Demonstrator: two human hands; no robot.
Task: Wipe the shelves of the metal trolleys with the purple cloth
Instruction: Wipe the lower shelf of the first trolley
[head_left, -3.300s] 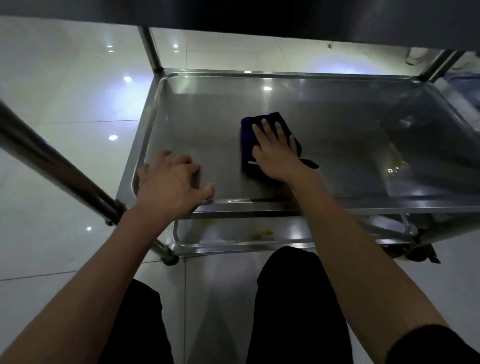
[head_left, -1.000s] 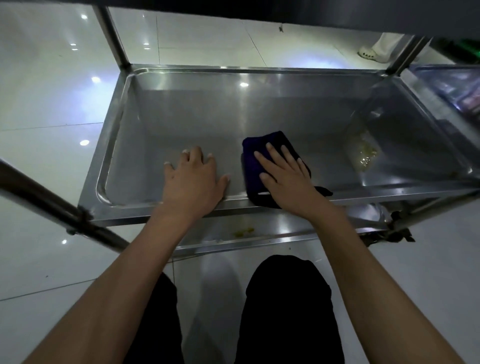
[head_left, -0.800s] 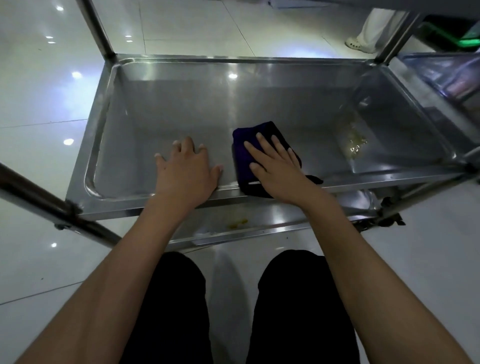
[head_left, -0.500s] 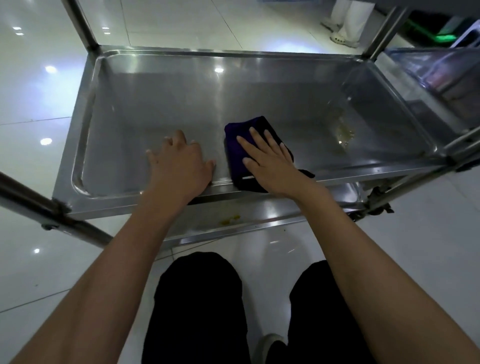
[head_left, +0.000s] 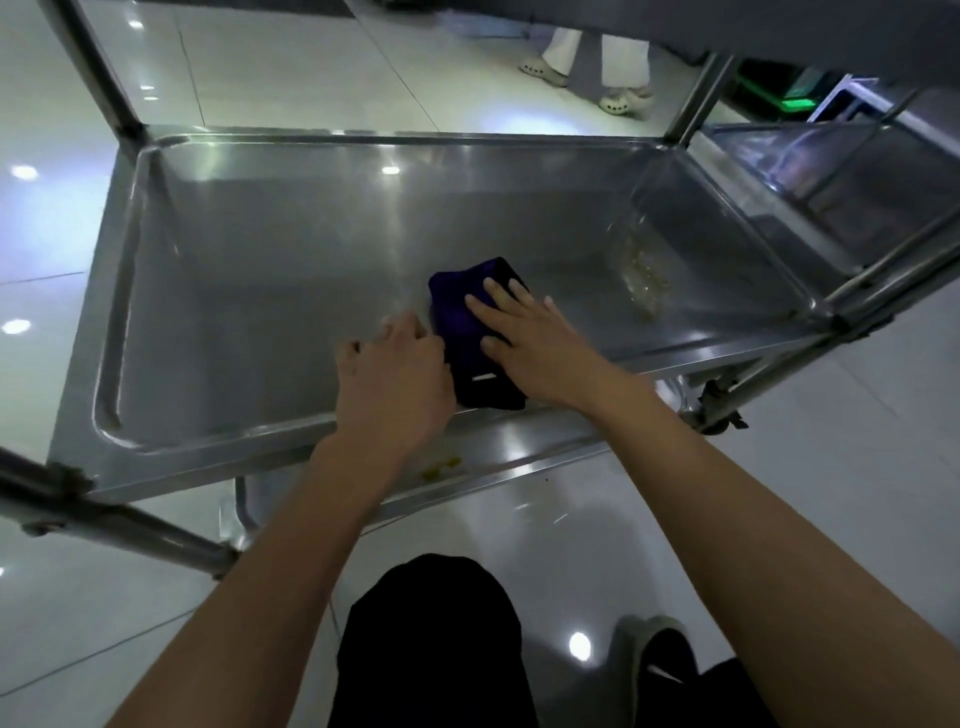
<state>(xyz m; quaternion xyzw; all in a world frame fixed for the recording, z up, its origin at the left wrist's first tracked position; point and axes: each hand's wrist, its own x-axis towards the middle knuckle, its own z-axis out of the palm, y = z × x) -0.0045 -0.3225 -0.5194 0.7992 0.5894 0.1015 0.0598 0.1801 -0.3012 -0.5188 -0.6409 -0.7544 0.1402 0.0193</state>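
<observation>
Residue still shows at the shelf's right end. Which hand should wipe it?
Right. The right hand lies flat on the cloth, nearer the residue. The left hand is beside the cloth, farther away.

Dim, cool light. Ceiling lamps glint as white spots on the glossy floor (head_left: 62, 218) and the steel shelf (head_left: 322, 244). The left hand (head_left: 395, 379) is motion-blurred; wide-angle bending bows the edges.

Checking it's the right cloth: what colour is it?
Dark purple cloth, best seen in the head view.
</observation>
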